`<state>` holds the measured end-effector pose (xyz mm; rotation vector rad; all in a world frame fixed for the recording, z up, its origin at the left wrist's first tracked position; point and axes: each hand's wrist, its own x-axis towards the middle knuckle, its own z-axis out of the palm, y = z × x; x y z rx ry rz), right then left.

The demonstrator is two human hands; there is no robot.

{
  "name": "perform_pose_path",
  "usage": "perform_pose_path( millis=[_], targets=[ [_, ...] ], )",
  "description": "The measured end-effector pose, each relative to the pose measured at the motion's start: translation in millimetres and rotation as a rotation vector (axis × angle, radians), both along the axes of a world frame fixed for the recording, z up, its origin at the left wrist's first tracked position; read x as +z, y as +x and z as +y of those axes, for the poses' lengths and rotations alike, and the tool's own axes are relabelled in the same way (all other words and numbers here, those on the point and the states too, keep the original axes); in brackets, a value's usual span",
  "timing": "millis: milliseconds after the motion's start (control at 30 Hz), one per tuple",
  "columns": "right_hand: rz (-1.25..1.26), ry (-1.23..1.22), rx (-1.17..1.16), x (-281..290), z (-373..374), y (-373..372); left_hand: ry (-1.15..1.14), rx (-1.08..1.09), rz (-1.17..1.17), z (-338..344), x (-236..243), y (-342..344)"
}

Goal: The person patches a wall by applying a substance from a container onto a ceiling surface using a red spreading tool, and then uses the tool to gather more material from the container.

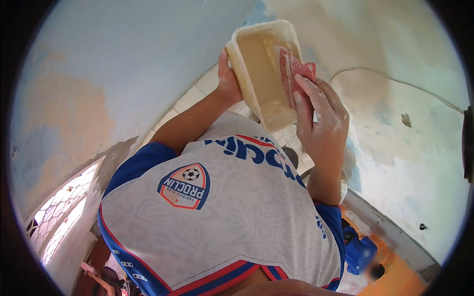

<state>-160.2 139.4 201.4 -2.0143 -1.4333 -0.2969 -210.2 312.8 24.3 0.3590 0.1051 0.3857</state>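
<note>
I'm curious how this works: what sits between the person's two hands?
In the head view, a cream tub lies there; the left hand holds its left side, the right hand a red flat tool over its right part.

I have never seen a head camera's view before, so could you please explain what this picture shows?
There is no robot here: a wide fisheye camera, worn on the head, looks down, so straight edges bend. The person's bare left hand holds a cream plastic tub by its side. The right hand, smeared with pale residue, has its grip on what looks like a red spreader at the tub's right edge. Both things are held up, with pale floor tiles showing below and patchy walls around.
</note>
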Motion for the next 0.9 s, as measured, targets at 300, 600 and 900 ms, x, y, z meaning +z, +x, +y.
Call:
perform_pose_path(
  millis=[300, 600, 900],
  targets=[
    [0.017, -0.223, -0.409, -14.5, 14.9, -26.9, 0.013, -0.069, -0.042, -6.6, -10.1, -4.6],
    [-0.051, -0.202, -0.530, -36.0, 12.1, -42.7, 0.084, -0.008, -0.070, -2.2, -0.4, -4.8],
    [0.027, -0.164, -0.505, -42.2, 12.4, -49.9, 0.045, -0.024, -0.054, -0.2, -4.7, -13.4]
  ],
)
